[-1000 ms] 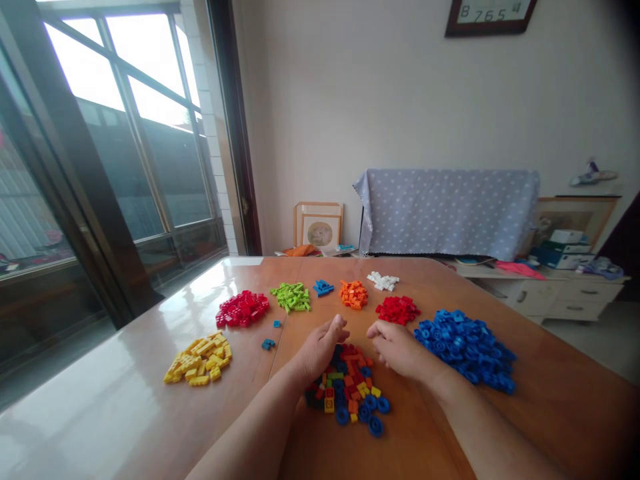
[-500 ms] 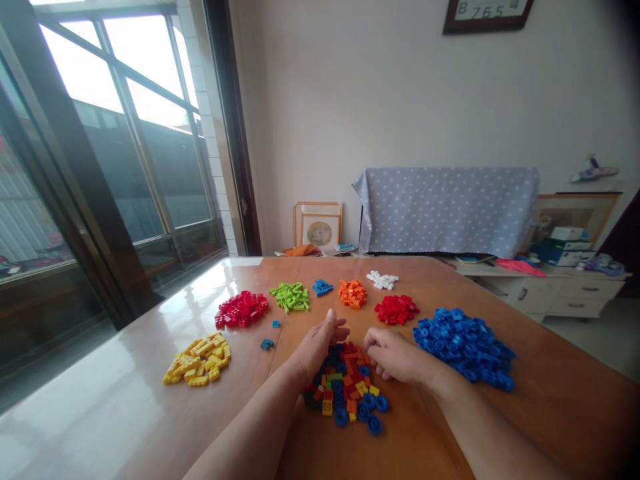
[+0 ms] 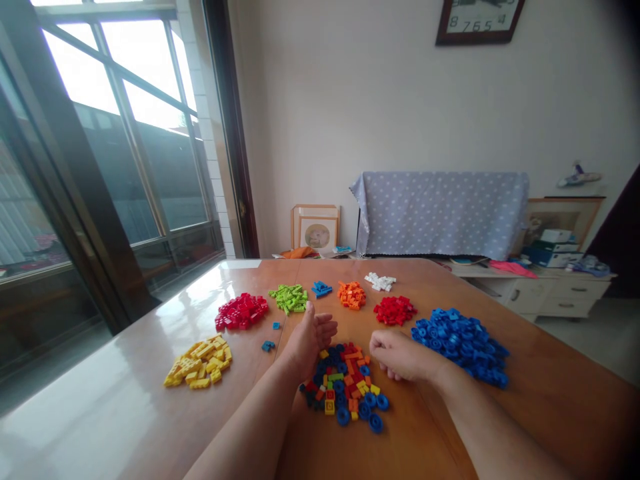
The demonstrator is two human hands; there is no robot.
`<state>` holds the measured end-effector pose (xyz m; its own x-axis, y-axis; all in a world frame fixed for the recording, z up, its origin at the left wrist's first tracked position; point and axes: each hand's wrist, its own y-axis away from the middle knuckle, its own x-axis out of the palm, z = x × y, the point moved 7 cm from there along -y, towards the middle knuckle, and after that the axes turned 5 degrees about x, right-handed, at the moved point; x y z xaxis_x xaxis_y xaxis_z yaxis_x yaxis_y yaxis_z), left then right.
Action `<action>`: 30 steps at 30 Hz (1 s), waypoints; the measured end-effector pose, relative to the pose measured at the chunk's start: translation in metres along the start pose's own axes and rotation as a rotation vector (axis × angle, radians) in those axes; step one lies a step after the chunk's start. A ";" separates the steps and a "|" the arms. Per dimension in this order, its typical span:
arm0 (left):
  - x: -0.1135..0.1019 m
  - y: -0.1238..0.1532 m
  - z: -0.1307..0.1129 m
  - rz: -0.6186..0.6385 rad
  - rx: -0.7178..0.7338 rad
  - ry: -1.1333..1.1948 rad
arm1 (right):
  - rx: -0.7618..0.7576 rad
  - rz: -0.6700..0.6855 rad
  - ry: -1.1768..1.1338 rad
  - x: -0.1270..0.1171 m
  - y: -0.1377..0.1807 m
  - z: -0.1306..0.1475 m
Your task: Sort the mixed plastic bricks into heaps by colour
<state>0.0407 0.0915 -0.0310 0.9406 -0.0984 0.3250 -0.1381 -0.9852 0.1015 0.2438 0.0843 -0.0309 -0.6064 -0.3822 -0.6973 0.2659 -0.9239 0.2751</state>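
Observation:
A mixed pile of toy building bricks [image 3: 345, 383] in red, orange, yellow, green and blue lies on the table in front of me, with round blue pieces along its near right edge. My left hand [image 3: 311, 337] is just beyond the pile's left side, thumb up and fingers stretched, with nothing visible in it. At the pile's right side, my right hand [image 3: 397, 352] is closed with its fingers curled under; whatever they hold is hidden. Near my left hand lie small teal bricks [image 3: 268, 346]. The big heap of blue pieces [image 3: 460, 347] is right of my right hand.
Sorted heaps arc across the wooden table [image 3: 125, 413]: yellow bricks [image 3: 200, 363], crimson bricks [image 3: 242, 311], lime bricks [image 3: 289, 298], blue bricks [image 3: 321, 289], orange bricks [image 3: 351, 295], white bricks [image 3: 380, 282] and red bricks [image 3: 395, 310]. A cloth-covered object [image 3: 440, 213] stands behind.
My left hand has moved left, away from the mixed pile, uncovering more of its far left side. My right hand has shifted slightly right and stays closed.

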 end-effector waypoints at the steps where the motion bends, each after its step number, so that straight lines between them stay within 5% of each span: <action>1: -0.001 0.001 -0.001 -0.012 0.009 -0.014 | 0.005 0.008 0.018 0.001 0.001 0.000; 10: -0.016 0.004 -0.010 -0.063 0.085 -0.352 | -0.127 0.013 0.133 -0.002 0.014 0.020; 18: -0.030 0.009 -0.023 -0.079 0.162 -0.995 | -0.191 -0.055 0.221 -0.003 0.014 0.025; 30: -0.031 0.012 -0.002 0.026 0.088 -1.019 | -0.198 -0.081 0.217 -0.004 0.014 0.028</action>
<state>0.0095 0.0832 -0.0384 0.7599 -0.1516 -0.6321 -0.1773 -0.9839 0.0229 0.2290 0.0719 -0.0059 -0.4632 -0.2751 -0.8425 0.3775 -0.9213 0.0933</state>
